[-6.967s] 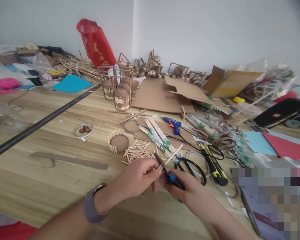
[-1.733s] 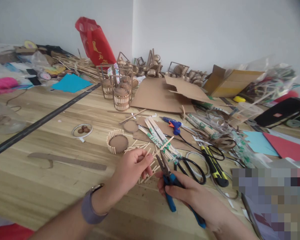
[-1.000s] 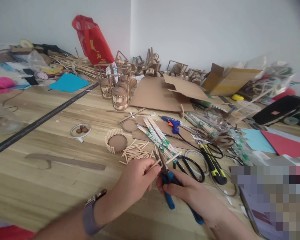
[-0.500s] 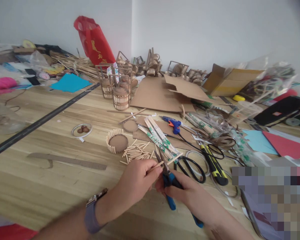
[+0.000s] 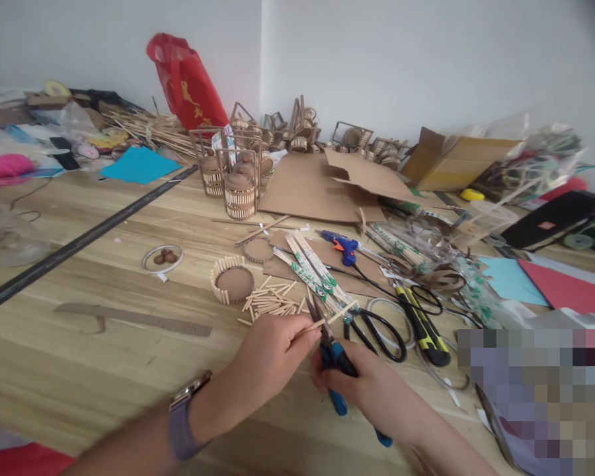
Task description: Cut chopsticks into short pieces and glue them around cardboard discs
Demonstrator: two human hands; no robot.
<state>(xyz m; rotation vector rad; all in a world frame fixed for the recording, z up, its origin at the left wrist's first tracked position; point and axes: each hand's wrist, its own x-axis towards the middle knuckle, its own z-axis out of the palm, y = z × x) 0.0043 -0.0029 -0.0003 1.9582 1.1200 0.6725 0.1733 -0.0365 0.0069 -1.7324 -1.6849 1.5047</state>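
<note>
Fingers, left (image 5: 297,332): pinched on a thin stick (image 5: 338,314), thumb against forefinger, close behind the blades.
Fingers, right (image 5: 333,382): wrapped round the blue handles of cutters (image 5: 328,344), with handles spread and jaws parted in a narrow V.
Left hand (image 5: 270,357): raised over the table (image 5: 79,370), toward the middle of its near edge, watch (image 5: 186,410) on the wrist.
Right hand (image 5: 377,396): just beside the left, knuckles nearly touching, a little nearer that edge.
Stick: roughly level, crossing the cutters close to the pivot, free end poking right above the scissors (image 5: 381,334). Cannot tell whether seated between the blades or merely lying across them.
Risk, nipped skin: left fingertips just beside the blades, so probably caught if squeezed with the stick fed any deeper.
Risk, flying offcut: nothing holding the free end, so liable to shoot off rightward among scissors, knife (image 5: 424,330) and packs (image 5: 317,274), and vanish in the clutter.
Risk, wrong length: no mark or stop visible, so easily cut unlike the short pieces in the pile (image 5: 270,304) just beyond the left hand.
Risk, splintering: held at a slant to the blades, so may crush or split rather than shear clean.
Risk, scatter: pile and stick-walled ring (image 5: 233,281) near the left knuckles, easily knocked apart by a forward jerk at the snap.
</note>
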